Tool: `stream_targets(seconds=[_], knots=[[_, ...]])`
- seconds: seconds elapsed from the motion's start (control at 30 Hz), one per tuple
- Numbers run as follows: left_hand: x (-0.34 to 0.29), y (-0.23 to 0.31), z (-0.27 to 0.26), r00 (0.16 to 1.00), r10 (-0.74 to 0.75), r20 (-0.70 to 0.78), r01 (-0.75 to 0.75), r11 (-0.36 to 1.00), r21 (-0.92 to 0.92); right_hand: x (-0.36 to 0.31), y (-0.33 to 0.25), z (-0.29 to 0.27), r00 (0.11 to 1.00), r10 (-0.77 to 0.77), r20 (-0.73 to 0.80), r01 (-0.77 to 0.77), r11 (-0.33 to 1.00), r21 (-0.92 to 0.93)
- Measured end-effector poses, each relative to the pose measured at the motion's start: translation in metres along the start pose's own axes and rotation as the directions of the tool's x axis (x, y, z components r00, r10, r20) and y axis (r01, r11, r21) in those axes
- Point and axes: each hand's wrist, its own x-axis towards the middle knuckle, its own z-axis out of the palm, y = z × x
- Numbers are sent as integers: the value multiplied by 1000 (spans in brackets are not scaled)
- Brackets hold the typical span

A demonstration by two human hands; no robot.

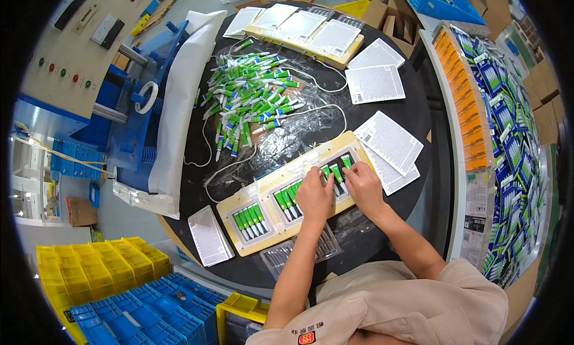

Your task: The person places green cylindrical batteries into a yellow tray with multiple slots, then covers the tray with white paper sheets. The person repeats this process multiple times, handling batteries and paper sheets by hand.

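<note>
A long cream-coloured tray [281,230] lies slantwise on the round black table, with three recesses. Small green-and-white glue tubes [249,218] stand side by side in its left recess, and more tubes [286,203] fill part of the middle one. Above the right recess, my right hand [365,188] pinches the green end of one tube [346,161]. My left hand [314,197] bends over the border of the middle and right recesses, fingers closed beside a green tube [326,172]; what they hold is mostly hidden. A large heap of loose tubes [254,94] lies beyond the tray.
Printed white cards [390,143] lie right of the tray, and others [209,236] left of it. A second tray [305,37] with cards stands at the far edge. Clear plastic blisters [326,244] sit near me. A blue press machine [134,115] is left; packed blister cards [508,166] fill a right-hand bin.
</note>
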Motion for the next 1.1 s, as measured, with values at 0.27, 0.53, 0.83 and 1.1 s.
stream_targets(seconds=[0.27,0.53,0.83,1.1], knots=[[0,3,-3,996,-64,66,63,998,10,-7,1,-2,998,-48,-28,50,998,43],[0,2,-3,991,-95,93,96,995,-5,-1,-9,3,1000,-13,-18,16,992,125],[-1,2,-4,994,-76,77,77,997,-5,-14,-24,-15,996,-45,81,47,998,-31],[1,2,-5,997,-48,65,50,999,-16,-10,-19,-11,987,-65,-146,70,997,27]])
